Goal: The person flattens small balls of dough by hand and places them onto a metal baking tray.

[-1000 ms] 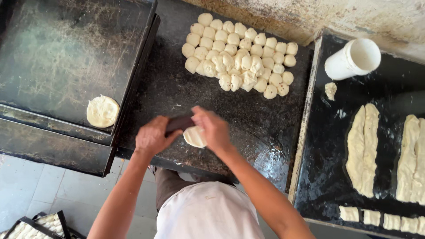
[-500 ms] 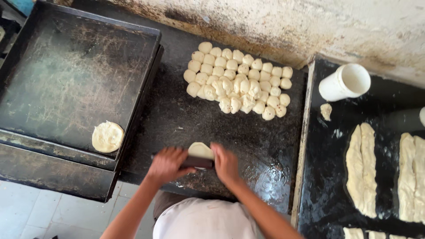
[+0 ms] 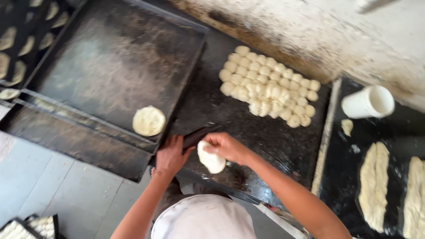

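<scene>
My left hand (image 3: 170,155) grips one end of a dark rolling pin (image 3: 197,136) that lies on the black worktop (image 3: 230,115). Just to its right, my right hand (image 3: 226,146) pinches a flattened piece of pale dough (image 3: 211,159), which hangs from my fingers at the worktop's near edge. The two hands are close together, almost touching over the pin. A cluster of several small dough balls (image 3: 270,86) sits further back on the same worktop.
A large dark tray (image 3: 110,62) at the left holds one flattened dough round (image 3: 149,121) near its front corner. At the right stand a white cup (image 3: 368,102), a small dough scrap (image 3: 347,126) and long dough strips (image 3: 374,186). More dough pieces (image 3: 9,40) lie at the far left.
Both hands were pressing the rolling pin over the dough; now my right hand has lifted the flattened piece off the worktop while my left hand stays on the pin. The view has shifted.
</scene>
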